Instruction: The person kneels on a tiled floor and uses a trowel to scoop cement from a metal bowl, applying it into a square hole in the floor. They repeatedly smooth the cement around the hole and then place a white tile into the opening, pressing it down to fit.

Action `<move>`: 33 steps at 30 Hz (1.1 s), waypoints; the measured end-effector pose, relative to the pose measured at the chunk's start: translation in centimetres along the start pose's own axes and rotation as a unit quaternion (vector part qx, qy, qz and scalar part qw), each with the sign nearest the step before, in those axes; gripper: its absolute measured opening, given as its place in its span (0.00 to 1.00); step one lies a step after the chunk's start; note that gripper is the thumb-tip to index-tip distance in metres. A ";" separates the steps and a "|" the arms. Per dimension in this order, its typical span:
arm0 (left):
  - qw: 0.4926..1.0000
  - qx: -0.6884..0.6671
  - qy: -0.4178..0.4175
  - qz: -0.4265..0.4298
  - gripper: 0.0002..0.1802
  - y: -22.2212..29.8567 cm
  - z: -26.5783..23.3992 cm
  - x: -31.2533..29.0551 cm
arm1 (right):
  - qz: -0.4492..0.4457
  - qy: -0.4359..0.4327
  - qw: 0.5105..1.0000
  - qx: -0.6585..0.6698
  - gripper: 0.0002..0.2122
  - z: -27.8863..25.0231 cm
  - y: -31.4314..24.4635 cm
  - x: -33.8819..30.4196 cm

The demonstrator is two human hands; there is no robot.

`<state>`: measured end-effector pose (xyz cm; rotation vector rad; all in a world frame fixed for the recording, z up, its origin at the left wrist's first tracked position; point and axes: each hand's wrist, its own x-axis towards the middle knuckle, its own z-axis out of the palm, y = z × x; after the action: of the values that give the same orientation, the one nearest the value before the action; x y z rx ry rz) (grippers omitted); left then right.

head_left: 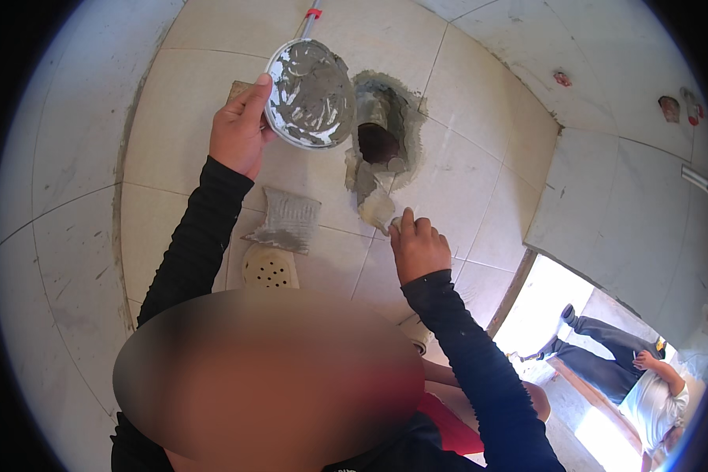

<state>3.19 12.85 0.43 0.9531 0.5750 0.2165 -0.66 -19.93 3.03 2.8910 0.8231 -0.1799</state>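
Observation:
My left hand (pixel 244 130) grips the rim of a round white lid (pixel 272 122), tilted up and smeared with wet grey mortar (pixel 311 90). Just right of the lid is a rough hole (pixel 409 130) in the tiled floor, with a pipe (pixel 372 108) inside and grey mortar around its edge. Below that hole, my right hand (pixel 422 245) is closed on a small scraper (pixel 377 209), whose beige, mortar-smeared blade points up toward the hole. Its handle is mostly hidden by my fingers.
A broken tile piece (pixel 287 219) with a ridged back lies near a pale perforated clog (pixel 267 267). A pole with a red band (pixel 314 13) is behind the lid. Tiled walls rise on both sides. Through the doorway at lower right, another person (pixel 617 354) is visible.

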 end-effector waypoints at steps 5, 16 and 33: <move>1.000 0.001 0.003 -0.005 0.20 0.3 -0.1 0.0 | -0.022 -0.005 1.000 -0.008 0.20 -2.4 3.0 0.0; 1.000 0.018 -0.003 -0.001 0.23 0.6 0.6 -0.4 | 0.017 0.013 0.998 0.061 0.19 1.0 3.6 1.6; 0.993 0.012 -0.058 -0.106 0.23 -0.1 0.0 0.4 | -0.004 0.004 0.945 0.327 0.15 -10.2 10.5 2.4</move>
<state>3.53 12.93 0.23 0.9136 0.5675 -0.0347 7.74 -25.90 13.70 3.4961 0.9159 -0.5369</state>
